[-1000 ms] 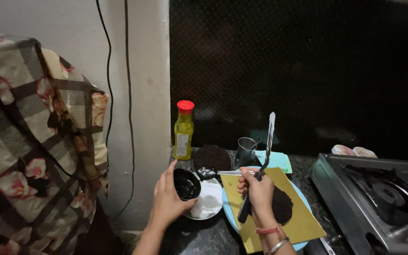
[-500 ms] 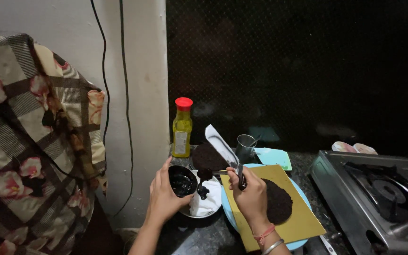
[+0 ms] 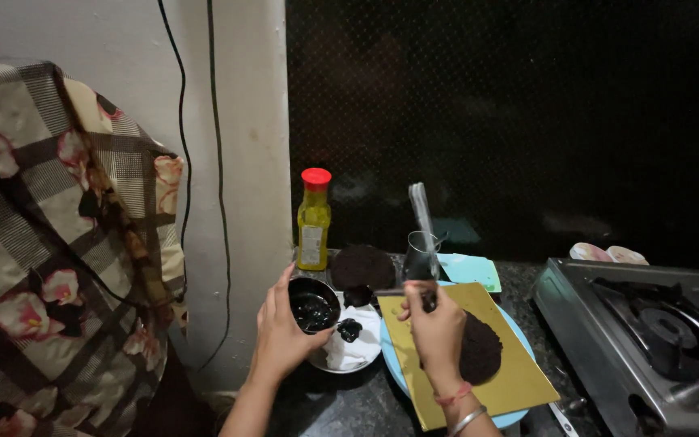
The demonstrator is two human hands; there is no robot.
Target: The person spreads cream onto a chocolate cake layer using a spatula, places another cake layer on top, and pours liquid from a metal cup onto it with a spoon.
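- Two bare hands worked over a dark counter [image 3: 349,405], each with its fingers closed on something.
- Left hand [image 3: 281,332]: fingers and thumb wrapped around a small black bowl [image 3: 314,305] of dark, glossy mixture, held tilted just above a white plate [image 3: 349,352].
- A dark blob [image 3: 349,328] lay on that plate, just right of the left fingertips and below the bowl's rim.
- Right hand [image 3: 434,328]: fingers curled shut around the handle of a knife [image 3: 422,222], its pale blade pointing straight up from the fist.
- Just right of the right fingers, a flat, dark round cake [image 3: 479,350] lay on a yellow-brown square board [image 3: 511,380], which sat on a light blue plate [image 3: 519,417].
- Beyond both sets of fingers, toward the wall, stood a yellow bottle with a red cap [image 3: 314,220], a second dark round cake [image 3: 363,267] and a steel cup [image 3: 422,252].
- Well right of the right hand sat a gas stove [image 3: 649,340].
- Left of the left hand hung a checked, flowered cloth [image 3: 50,251].
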